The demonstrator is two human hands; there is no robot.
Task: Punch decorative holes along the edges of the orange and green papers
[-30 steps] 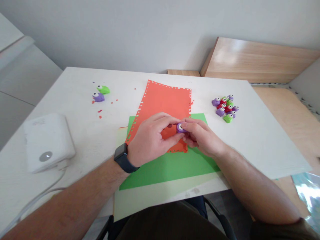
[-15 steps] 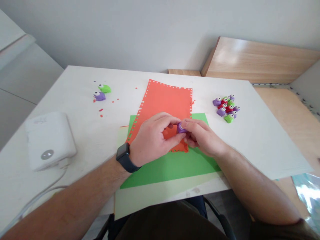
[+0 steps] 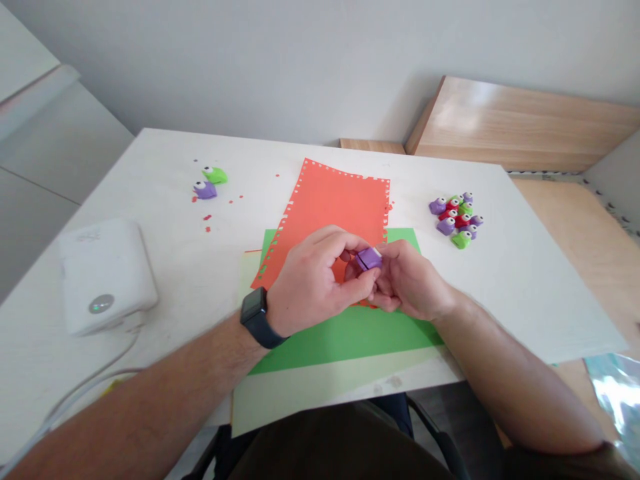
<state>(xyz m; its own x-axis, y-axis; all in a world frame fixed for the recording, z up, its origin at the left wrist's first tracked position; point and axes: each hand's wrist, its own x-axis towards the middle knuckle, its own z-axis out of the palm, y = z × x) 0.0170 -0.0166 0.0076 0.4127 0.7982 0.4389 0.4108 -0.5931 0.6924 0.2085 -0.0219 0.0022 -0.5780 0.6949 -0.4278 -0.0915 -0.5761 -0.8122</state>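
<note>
Between my two hands, over the orange sheet, is a small purple paper punch with a white button. My left hand pinches it between thumb and fingers; a dark watch is on that wrist. My right hand is closed at the punch's right side, its fingers partly hidden beneath it. Below lies the orange paper, its edges lined with small punched holes and notches. It overlaps a green sheet, and its lower end is partly covered by my hands.
Several purple, green and red punches are grouped at the right. A green punch and another purple punch stand at the left among orange scraps. A white box-shaped device with a cable sits on the white table.
The purple punch has turned in my hands, now showing its side and slot. My right thumb has come off its top. The view has shifted slightly.
</note>
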